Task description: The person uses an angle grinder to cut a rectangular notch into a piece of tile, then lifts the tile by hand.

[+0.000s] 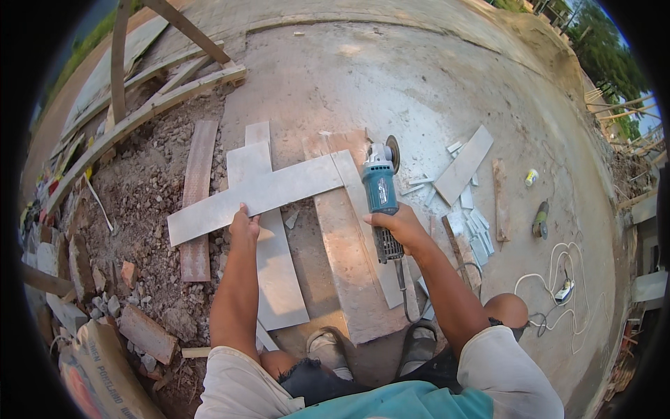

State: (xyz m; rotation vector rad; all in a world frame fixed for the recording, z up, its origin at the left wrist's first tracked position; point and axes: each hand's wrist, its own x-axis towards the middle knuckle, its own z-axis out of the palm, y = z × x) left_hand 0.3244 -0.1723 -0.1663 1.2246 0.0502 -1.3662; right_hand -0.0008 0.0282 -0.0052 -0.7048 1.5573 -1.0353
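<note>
My left fingers (243, 210) grasp a grey tile strip (279, 190) — right end near the far edge of the dusty plank (336, 234); my right fingers (382, 220) clasp the angle grinder (380, 187).

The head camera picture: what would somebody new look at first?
Probably the teal angle grinder, held in the right hand near the middle. Next comes the long pale strip in the left hand, left of the grinder. Thin white pieces lie scattered to the grinder's right.

Both arms (236, 300) reach forward; right grip (398, 228) curled, left grip (244, 226) apparently pinching, fingers partly hidden.
</note>
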